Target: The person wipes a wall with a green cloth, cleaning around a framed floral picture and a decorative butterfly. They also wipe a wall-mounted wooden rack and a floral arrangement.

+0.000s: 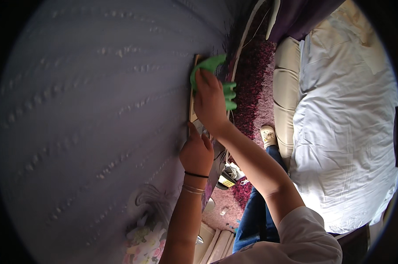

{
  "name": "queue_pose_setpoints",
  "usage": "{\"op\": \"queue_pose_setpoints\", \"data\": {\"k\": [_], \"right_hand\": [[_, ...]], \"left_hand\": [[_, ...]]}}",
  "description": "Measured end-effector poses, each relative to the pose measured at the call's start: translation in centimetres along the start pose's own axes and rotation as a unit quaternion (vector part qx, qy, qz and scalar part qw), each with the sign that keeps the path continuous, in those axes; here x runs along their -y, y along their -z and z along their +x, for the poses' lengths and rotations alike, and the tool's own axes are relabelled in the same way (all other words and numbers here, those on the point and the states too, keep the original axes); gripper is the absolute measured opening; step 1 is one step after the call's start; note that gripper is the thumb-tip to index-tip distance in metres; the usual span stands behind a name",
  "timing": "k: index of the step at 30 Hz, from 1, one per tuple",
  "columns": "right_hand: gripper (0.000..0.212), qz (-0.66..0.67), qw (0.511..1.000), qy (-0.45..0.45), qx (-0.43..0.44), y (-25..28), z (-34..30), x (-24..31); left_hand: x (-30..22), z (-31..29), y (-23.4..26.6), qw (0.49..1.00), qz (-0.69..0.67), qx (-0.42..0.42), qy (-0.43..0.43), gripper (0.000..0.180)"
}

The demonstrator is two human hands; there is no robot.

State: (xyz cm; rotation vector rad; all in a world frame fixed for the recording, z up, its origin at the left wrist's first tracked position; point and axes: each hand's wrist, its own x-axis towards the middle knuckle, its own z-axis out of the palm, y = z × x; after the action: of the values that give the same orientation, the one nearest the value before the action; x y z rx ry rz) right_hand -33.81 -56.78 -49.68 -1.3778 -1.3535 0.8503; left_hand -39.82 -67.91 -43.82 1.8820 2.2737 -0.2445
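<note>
A narrow wood-edged frame (192,109) is seen nearly edge-on against the grey patterned wall. My right hand (211,105) is closed on a green cloth (212,64), pressing it to the frame's face. Loose folds of the cloth stick out past the fingers on the right. Just below, my left hand (196,155) grips the near end of the frame, with a finger along its edge and the thumb on the other side. The rest of its fingers are hidden. Most of the frame's face is covered by my right hand and the cloth.
The textured wall (97,101) fills the left. A bed with white bedding (344,145) and a padded beige side (287,83) stands on the right. Between them lies a purple and pink shaggy rug (256,75). White cables (240,48) and a yellow-and-black item (226,180) are below.
</note>
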Motion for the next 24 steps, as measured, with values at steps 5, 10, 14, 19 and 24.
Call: {"op": "queue_pose_setpoints", "data": {"k": [5, 10, 14, 19, 24], "right_hand": [[0.048, 0.030, 0.998, -0.001, -0.052, -0.8, 4.8, -2.8], [0.036, 0.096, 0.993, -0.036, -0.056, -0.2, 5.7, -3.6], [0.031, 0.119, 0.988, -0.097, -0.010, -0.2, 6.7, -5.1], [0.033, 0.091, 0.983, -0.158, 0.022, 0.1, 7.4, -5.6], [0.035, 0.112, 0.959, -0.256, 0.041, -0.6, 6.2, -7.4]], "left_hand": [[-0.8, 0.6, 0.7, 0.999, 0.044, -0.003, 0.011, 0.046], [-1.0, 1.0, 0.8, 0.999, 0.040, -0.031, 0.008, 0.043], [-1.2, 1.1, 0.9, 0.999, 0.041, -0.025, 0.014, 0.043], [-1.0, 0.8, 0.5, 0.998, 0.050, -0.031, 0.003, 0.045], [-1.2, 0.7, 0.5, 0.997, 0.072, -0.024, 0.004, 0.048]]}}
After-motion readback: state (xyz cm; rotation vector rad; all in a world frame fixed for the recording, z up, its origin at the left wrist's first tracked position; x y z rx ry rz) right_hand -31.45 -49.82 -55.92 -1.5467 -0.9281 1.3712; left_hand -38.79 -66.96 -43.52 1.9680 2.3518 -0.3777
